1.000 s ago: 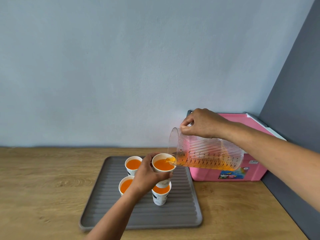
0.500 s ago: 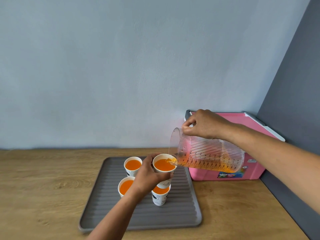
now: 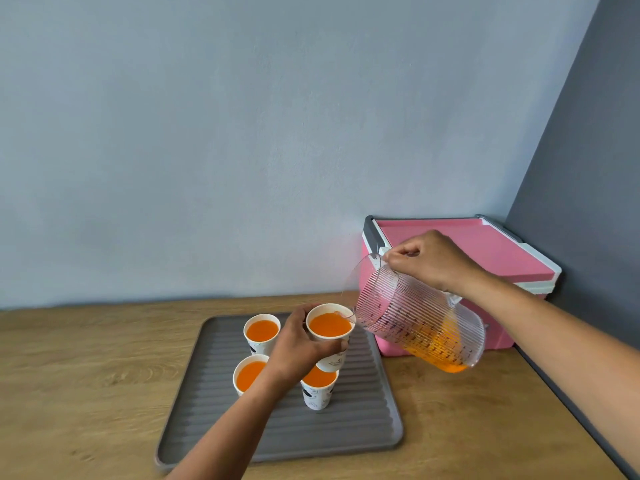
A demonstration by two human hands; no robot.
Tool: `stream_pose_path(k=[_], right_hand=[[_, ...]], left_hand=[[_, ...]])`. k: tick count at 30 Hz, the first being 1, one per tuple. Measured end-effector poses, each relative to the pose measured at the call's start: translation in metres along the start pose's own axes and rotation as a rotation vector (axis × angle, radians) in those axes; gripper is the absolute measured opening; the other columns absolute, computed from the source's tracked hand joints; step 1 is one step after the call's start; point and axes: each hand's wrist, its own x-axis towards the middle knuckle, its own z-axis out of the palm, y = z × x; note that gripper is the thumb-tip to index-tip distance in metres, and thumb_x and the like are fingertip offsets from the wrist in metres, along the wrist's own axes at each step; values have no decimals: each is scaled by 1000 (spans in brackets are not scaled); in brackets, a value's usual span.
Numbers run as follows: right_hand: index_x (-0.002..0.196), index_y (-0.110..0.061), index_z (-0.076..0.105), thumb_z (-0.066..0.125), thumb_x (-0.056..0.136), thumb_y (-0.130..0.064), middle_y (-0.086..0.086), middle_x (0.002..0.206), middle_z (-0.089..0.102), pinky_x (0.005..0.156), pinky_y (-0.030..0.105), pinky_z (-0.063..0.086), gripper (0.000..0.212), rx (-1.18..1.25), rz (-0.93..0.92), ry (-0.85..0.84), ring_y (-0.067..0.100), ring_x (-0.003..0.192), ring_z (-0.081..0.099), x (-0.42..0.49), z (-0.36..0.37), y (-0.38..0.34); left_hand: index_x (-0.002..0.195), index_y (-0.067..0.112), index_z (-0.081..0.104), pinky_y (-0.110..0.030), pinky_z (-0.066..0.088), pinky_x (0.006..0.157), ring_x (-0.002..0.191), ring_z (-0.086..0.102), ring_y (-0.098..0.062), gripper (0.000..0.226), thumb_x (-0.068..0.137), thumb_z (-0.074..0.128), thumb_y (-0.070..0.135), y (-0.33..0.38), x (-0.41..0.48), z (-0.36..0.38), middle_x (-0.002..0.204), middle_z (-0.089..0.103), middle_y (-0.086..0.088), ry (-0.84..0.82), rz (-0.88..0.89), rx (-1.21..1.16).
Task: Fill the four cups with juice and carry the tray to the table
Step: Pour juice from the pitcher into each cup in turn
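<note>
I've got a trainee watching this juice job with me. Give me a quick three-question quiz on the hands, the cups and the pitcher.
1. Which hand holds the pitcher?
2. True or false: the pitcher is empty.
3. The left hand grips: A nothing, B a cup, C a spoon.

Key: 1. The right hand, at the handle. 2. False, juice sits in its lower end. 3. B.

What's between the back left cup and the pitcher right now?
The fourth cup, gripped by the left hand, as the head view shows.
</note>
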Motion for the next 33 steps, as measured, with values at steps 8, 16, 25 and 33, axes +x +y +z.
stream_pose_path(k=[8, 16, 25, 33], right_hand=[[85, -31, 78, 67, 78, -38, -15, 97, 76, 85, 29, 54, 15, -32, 0, -4, 5, 86, 69, 0, -4, 1], [41, -39, 54, 60, 76, -39, -26, 59, 56, 63, 24, 38, 35, -205, -46, -87, -1, 60, 46, 6, -13, -14], [44, -31, 41, 61, 80, -32, -22, 40, 46, 54, 22, 32, 42, -298, -73, -116, 3, 49, 35, 7, -15, -19], [43, -31, 39, 60, 81, -31, -23, 39, 44, 52, 22, 29, 44, -332, -77, -134, 5, 47, 33, 8, -14, -23]], left_hand=[[119, 37, 41, -8, 40, 63, 90, 56, 3, 70, 67, 87, 34, 3, 6, 7, 105, 52, 26, -36, 17, 51], [119, 35, 42, 0, 42, 60, 92, 54, 6, 68, 68, 87, 28, 5, 8, 19, 104, 52, 25, -84, 55, 17], [106, 42, 44, 2, 41, 66, 92, 54, 8, 61, 67, 87, 24, 3, 9, 24, 104, 53, 24, -113, 77, -17], [109, 44, 43, 2, 41, 66, 96, 54, 6, 64, 66, 88, 27, 1, 10, 26, 107, 53, 24, -111, 87, -20]])
